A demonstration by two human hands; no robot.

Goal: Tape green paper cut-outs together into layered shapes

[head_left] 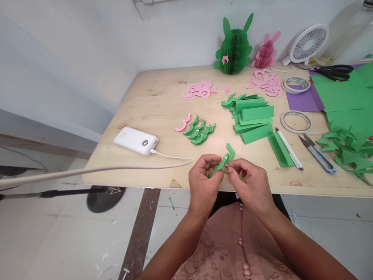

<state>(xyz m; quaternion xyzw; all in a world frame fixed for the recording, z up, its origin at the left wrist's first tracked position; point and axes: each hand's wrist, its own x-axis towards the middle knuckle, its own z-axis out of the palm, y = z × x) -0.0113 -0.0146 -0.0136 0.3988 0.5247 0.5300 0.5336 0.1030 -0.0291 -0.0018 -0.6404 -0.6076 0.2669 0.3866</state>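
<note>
Near the table's front edge, my left hand (205,179) pinches a curved green paper cutout (222,163) with a small white patch on its end. My right hand (250,182) is closed at the piece's right side, thumb and forefinger pressed together over a tiny white bit. Just behind the fingers lies another green cutout (230,151). Beyond my left hand rests a group of wavy green cutouts (201,132) with white strips, beside a pink wavy cutout (183,123). Folded green strips (255,116) are piled farther back.
A white power bank (136,140) with its cable lies left. On the right are a white pen (288,148), blue snips (319,153), a tape roll (295,122), green scraps (349,149) and black scissors (333,72). Green (234,50) and pink (265,53) paper rabbits and a fan (309,44) stand behind.
</note>
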